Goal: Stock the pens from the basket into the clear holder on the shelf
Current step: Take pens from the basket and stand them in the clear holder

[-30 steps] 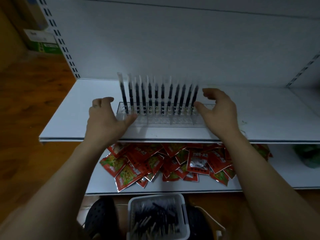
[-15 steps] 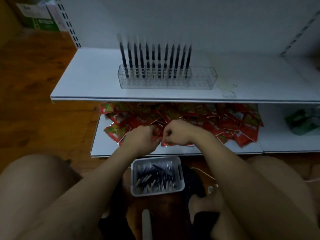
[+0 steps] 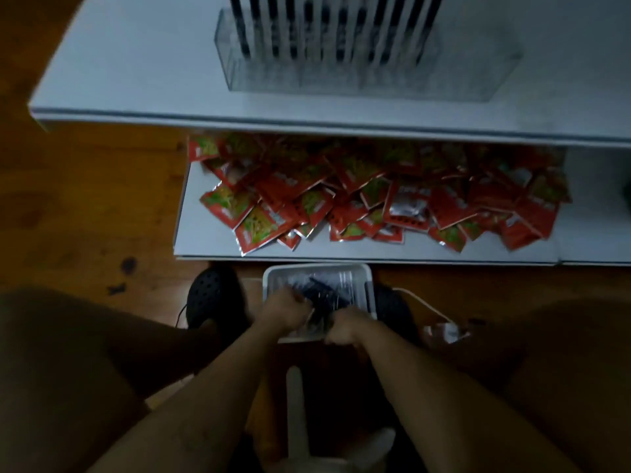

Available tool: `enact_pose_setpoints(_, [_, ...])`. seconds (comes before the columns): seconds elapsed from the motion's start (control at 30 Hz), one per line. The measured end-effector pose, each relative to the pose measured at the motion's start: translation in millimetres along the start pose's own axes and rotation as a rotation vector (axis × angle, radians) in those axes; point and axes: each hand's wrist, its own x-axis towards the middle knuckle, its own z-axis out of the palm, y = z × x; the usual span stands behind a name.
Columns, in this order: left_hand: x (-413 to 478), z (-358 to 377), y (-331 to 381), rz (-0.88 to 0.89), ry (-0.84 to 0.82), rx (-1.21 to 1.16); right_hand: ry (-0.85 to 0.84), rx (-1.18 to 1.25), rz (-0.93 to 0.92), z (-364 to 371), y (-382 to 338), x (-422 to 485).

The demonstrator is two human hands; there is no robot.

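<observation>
A white basket (image 3: pixel 317 268) of dark pens (image 3: pixel 329 289) sits on the floor between my feet. Both hands are down inside its near half. My left hand (image 3: pixel 285 310) has its fingers curled into the pile, and my right hand (image 3: pixel 345 327) is curled beside it at the near rim. Blur and dim light hide whether either hand grips a pen. On the upper shelf stands the clear holder (image 3: pixel 471 80), with several black pens (image 3: pixel 334 32) upright in its left and middle slots; its right end holds none.
The white upper shelf (image 3: pixel 136 80) overhangs a lower shelf (image 3: pixel 205 247) covered with several red snack packets (image 3: pixel 375 199). Black shoes (image 3: pixel 211 295) flank the basket. A white cable and plug (image 3: pixel 444 331) lie at the right. My knees fill both lower corners.
My hands left the holder on the shelf, came together in front of the lower shelf, then dropped into the basket. My view tilted down with them.
</observation>
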Motion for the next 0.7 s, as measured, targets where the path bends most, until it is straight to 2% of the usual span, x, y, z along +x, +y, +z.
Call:
enact_pose_setpoints(0.13, [28.9, -8.7, 1.5, -0.051, 0.085, -0.173, 0.059, 0.165, -0.047, -8.8, -19.7, 35.9])
enact_pose_setpoints(0.2, [36.1, -2.7, -1.5, -0.083, 0.047, -0.184, 0.071, 0.158, -0.074, -12.8, -20.6, 50.5])
enact_pose_setpoints(0.3, [47.1, 9.3, -8.6, -0.109, -0.013, -0.204, -0.01, 0.038, -0.092, -12.0, -16.5, 72.5])
enact_pose_setpoints(0.43, [66.2, 18.3, -17.5, -0.145, -0.043, -0.219, -0.038, 0.109, 0.018, 0.5, -15.5, 94.2])
enact_pose_setpoints(0.53, [73.7, 18.3, -18.3, -0.141, -0.024, -0.224, 0.073, 0.203, 0.065, 4.5, -18.1, 95.9])
enact_pose_setpoints(0.7, [67.9, 2.1, -13.4, -0.129, 0.013, -0.225, 0.315, 0.128, -0.017, -1.2, -13.9, 69.9])
